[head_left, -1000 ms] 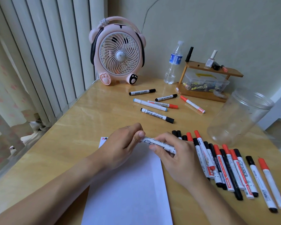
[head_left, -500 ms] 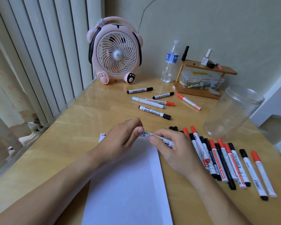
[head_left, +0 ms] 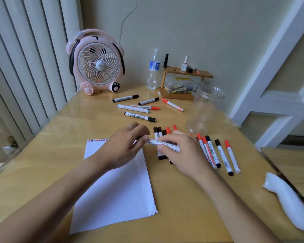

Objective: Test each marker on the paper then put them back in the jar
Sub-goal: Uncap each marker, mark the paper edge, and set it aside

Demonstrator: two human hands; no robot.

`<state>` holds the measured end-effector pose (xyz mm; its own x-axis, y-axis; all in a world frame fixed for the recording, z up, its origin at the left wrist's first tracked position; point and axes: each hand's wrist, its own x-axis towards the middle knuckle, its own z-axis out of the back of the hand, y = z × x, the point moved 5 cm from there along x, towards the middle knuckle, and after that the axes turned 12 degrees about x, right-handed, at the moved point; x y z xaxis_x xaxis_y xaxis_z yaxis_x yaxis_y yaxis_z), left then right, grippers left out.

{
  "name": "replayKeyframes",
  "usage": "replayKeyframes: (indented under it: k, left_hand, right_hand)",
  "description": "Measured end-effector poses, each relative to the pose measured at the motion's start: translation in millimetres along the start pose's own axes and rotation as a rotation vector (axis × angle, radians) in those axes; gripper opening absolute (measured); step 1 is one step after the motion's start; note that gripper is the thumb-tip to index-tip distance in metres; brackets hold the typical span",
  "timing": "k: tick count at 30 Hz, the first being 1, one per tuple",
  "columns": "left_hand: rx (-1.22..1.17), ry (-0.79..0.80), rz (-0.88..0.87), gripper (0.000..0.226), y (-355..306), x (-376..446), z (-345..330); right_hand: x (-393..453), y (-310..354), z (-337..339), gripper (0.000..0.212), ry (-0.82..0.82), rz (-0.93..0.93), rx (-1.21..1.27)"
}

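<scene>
Evidently both hands are working one marker [head_left: 162, 144] just above the far edge of the paper [head_left: 116, 186]: the right hand [head_left: 181, 151] curls round its white barrel while the left hand [head_left: 125, 144] pinches the cap end, a grip that suits pulling the cap off before a test stroke. Beside the paper's right edge lies the row of waiting markers [head_left: 216, 153], and beyond them stands the clear jar [head_left: 204, 111] on the tabletop [head_left: 42, 172]. Compared with half a second ago the grip looks unchanged, though the view has tilted and a white object [head_left: 288, 202] now shows far right of the paper.

pink fan [head_left: 96, 64], water bottle [head_left: 153, 70], wooden shelf [head_left: 186, 73]
</scene>
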<state>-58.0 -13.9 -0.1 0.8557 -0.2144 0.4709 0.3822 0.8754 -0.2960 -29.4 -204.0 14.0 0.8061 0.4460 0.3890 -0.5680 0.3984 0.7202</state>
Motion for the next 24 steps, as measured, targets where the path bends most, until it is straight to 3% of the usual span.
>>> replayKeyframes:
  k: [3,9,15,20,24]
  left_hand:
    - [-0.013,-0.035,0.022,0.022,-41,11,-13]
    - [-0.114,-0.071,-0.035,0.055,-133,31,-56]
    - [-0.213,0.073,-0.144,0.073,-217,43,-122]
    - [-0.125,0.208,-0.162,0.059,-249,42,-175]
    - [0.011,0.178,-0.179,0.043,-252,44,-186]
  right_hand:
    - [-21,-12,38,0.013,-0.136,-0.046,-0.057]
    - [-73,-32,131,0.013,-0.376,-0.095,-0.133]
    - [-142,-58,230,0.006,-0.649,-0.166,-0.182]
    - [-215,-123,308,0.011,-0.945,-0.436,-0.269]
    - [-278,-208,304,0.01,-0.791,-0.883,-0.266]
